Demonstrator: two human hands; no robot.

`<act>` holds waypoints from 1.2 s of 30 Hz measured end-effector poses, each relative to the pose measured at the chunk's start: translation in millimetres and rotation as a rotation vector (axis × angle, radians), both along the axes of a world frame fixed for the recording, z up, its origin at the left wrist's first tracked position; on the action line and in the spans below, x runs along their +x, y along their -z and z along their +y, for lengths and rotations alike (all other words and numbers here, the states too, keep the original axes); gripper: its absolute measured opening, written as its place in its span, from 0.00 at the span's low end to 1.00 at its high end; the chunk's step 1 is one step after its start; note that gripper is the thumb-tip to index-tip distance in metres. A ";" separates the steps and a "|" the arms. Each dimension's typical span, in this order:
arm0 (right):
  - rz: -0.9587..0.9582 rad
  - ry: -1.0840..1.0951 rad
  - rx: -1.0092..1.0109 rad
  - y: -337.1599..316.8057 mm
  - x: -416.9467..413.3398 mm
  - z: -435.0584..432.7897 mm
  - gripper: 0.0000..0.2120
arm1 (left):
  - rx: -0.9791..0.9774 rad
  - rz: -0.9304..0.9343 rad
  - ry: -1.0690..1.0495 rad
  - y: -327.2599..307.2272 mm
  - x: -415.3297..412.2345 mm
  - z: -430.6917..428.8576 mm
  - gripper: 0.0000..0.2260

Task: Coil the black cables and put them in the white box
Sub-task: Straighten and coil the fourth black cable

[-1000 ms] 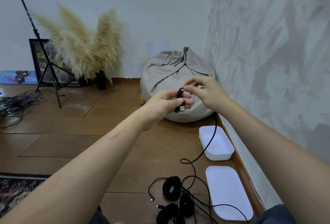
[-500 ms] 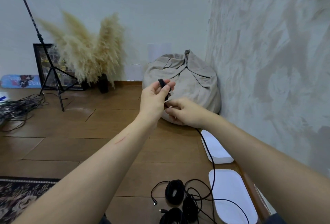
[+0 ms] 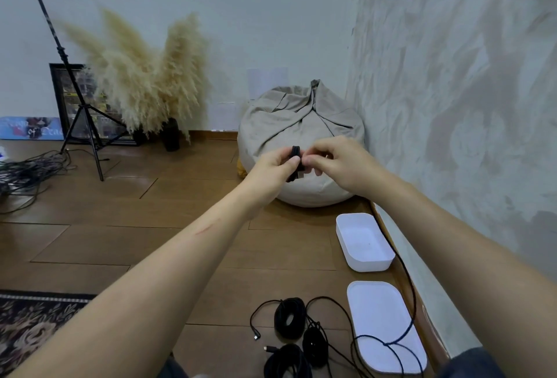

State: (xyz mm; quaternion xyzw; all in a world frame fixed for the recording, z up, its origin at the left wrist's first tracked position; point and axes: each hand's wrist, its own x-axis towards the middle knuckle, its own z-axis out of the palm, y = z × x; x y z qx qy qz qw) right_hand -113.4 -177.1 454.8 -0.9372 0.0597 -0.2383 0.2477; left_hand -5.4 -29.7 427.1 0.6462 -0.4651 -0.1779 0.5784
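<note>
From my head camera, my left hand (image 3: 277, 166) is at the centre of the frame in front of the beanbag (image 3: 301, 124). Its thumb and fingers are closed around the small bundle of loops I have made in the black cable (image 3: 296, 153). My right hand (image 3: 340, 166) touches it from the right, fingers curled and pinching the strand beside the bundle. The loose length of that cable runs down along the wall at the right of the frame, past the white box (image 3: 370, 264), and ends in a slack loop lying across the lid (image 3: 379, 311) at the lower right. I judge I am partway through winding this one. To do it well, each new turn should match the size of the turns already under my left thumb and lie flat, without twisting. I should feed the slack through my right fingers rather than yank it, since the trailing loop could snag the lid or tangle with the finished coils (image 3: 289, 316) on the floor (image 3: 120, 242) at the lower middle. The box sits open at right of centre, with no cable in it that I can see.
</note>
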 end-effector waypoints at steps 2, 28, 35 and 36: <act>-0.045 0.023 0.025 -0.8 0.5 -1.1 0.05 | 0.044 0.013 0.056 1.4 0.1 0.4 0.12; -0.171 -0.018 0.487 0.0 -4.4 -8.2 0.04 | -0.059 0.210 0.176 -9.6 -13.2 2.4 0.09; -0.168 -0.046 0.576 5.8 -0.2 -3.6 0.08 | -0.064 0.333 0.274 -16.4 -14.5 6.1 0.12; -0.167 -0.045 0.575 6.3 -1.0 -4.3 0.08 | -0.048 0.350 0.292 -17.5 -14.6 6.4 0.11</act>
